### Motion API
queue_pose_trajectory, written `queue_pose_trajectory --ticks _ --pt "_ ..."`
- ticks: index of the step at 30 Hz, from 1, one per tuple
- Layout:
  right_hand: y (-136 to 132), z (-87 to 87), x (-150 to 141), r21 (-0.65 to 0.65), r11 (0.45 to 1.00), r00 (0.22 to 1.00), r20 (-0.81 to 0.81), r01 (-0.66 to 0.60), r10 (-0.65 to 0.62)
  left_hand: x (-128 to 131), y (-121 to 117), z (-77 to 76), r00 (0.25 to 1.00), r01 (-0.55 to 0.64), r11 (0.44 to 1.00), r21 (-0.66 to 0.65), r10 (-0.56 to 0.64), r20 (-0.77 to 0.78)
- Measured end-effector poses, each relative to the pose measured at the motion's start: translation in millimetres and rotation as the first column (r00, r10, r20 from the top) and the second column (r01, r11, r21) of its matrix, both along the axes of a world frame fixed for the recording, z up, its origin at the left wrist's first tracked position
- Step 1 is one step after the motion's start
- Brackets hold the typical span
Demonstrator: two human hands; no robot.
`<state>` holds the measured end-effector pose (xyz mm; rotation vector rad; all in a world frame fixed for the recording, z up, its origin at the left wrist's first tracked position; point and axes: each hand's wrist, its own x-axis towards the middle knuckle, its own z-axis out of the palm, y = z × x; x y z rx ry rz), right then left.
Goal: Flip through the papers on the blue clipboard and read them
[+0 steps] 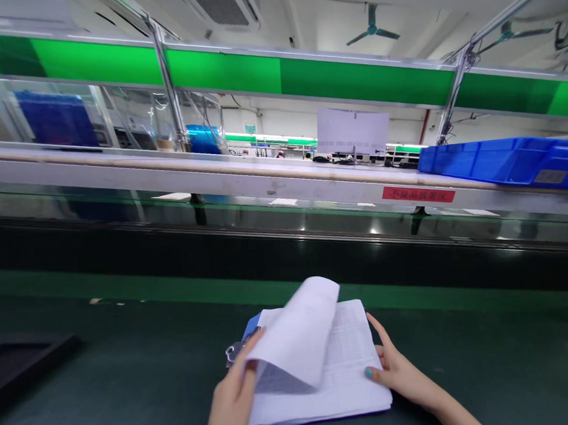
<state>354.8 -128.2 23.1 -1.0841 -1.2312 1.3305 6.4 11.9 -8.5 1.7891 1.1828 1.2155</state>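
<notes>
- We face a dark green work surface [130, 373] with a green-lined conveyor running behind it, a pale shelf rail above that, and a ceiling fan [372, 30] overhead; a long blue plastic bin [505, 160] sits on the rail at the right, just above a red label with printed characters [418, 194]; a black flat tray [20, 366] lies at the left edge of the surface.
- Directly in front of us lies a thick stack of white printed sheets [340, 374] clipped to a blue clipboard with a metal clip [246, 341]; its long axis runs away from us, clip end on the left and far side.
- Our left hand [234, 399] pinches the near left edge of a white top sheet [300, 338] and lifts it; the sheet curls up and over toward the right, standing off the stack.
- Our right hand [399, 368] rests on the right edge of the stack, fingers loosely spread and pressing flat; the thumb lies on the page.
- The lifted sheet lies between our two hands, nearer the left one; the right one is just beside its free edge but apart from it.
</notes>
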Motion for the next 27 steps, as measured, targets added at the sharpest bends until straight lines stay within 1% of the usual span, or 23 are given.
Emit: queue_pose_trajectory --ticks 1,2,3,5,7,9,10,12,14,16,20,23,25,26,27 --pt "-1 3.4 1 -0.002 0.999 0.998 -0.044 -0.041 0.041 -4 4 8.6 0.988 -0.102 0.991 -0.091 0.112 0.111" --pt "-2 6.8 1 -0.004 0.997 0.995 -0.072 -0.072 0.071 -7 7 16.4 0.959 -0.168 0.968 -0.188 0.204 0.198" --pt "-3 9.7 2 -0.006 0.996 0.992 -0.087 -0.093 0.092 -10 9 22.8 0.924 -0.197 0.941 -0.276 0.272 0.267" --pt "-4 13.7 4 -0.018 0.992 0.986 -0.111 -0.123 0.120 -12 12 29.9 0.850 -0.211 0.894 -0.395 0.367 0.378" --pt "-4 14.7 6 -0.036 0.990 0.983 -0.128 -0.139 0.133 -11 13 30.5 0.782 -0.199 0.869 -0.453 0.419 0.460" --pt "-3 13.5 8 -0.060 0.989 0.983 -0.132 -0.135 0.126 -10 14 28.1 0.727 -0.200 0.840 -0.505 0.473 0.498" --pt "-3 12.5 9 -0.071 0.989 0.984 -0.130 -0.131 0.121 -9 14 27.2 0.705 -0.200 0.828 -0.525 0.493 0.509" --pt "-2 10.9 9 -0.088 0.989 0.986 -0.130 -0.120 0.108 -8 13 26.9 0.676 -0.203 0.821 -0.533 0.512 0.530" --pt "-3 10.0 8 -0.090 0.991 0.987 -0.135 -0.099 0.087 -8 12 28.0 0.666 -0.224 0.832 -0.508 0.511 0.544" --pt "-3 9.3 7 -0.094 0.993 0.990 -0.128 -0.076 0.064 -8 11 28.3 0.671 -0.248 0.843 -0.478 0.505 0.543" --pt "-3 4.1 9 -0.099 0.992 0.992 -0.109 -0.072 0.062 -9 13 27.0 0.711 -0.296 0.863 -0.410 0.485 0.509" --pt "-1 -1.1 12 -0.085 0.994 0.991 -0.117 -0.070 0.060 -13 17 34.1 0.714 -0.344 0.875 -0.339 0.479 0.510" --pt "-1 -2.0 11 -0.079 0.995 0.991 -0.123 -0.068 0.058 -18 19 43.3 0.730 -0.377 0.898 -0.227 0.439 0.524" --pt "-1 -1.4 10 -0.073 0.995 0.990 -0.129 -0.067 0.057 -20 18 47.8 0.761 -0.420 0.899 -0.127 0.425 0.491" --pt "-1 -0.3 9 -0.066 0.996 0.989 -0.135 -0.067 0.058 -22 17 51.3 0.800 -0.476 0.879 0.016 0.425 0.423"
